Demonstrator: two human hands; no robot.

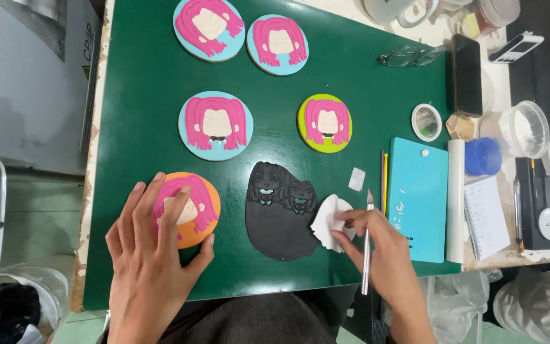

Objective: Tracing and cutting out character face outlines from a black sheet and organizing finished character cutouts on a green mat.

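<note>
The left hand point(154, 255) lies spread flat on the orange disc point(189, 210), steadying it; the right hand point(377, 245) pinches a knife point(368, 242) and white piece point(329, 223) over the black sheet point(281, 220).

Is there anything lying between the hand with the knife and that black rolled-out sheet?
Only the white piece, pinched in the right hand's fingers and overlapping the black sheet's right edge. The craft knife lies along that hand, blade pointing away. The left hand rests on the orange disc, off to the side.

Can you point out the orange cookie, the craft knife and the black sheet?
orange cookie point(208, 220): head view, its bare orange right edge.
craft knife point(367, 245): head view, middle of its silver handle.
black sheet point(278, 232): head view, its plain lower middle.
</note>
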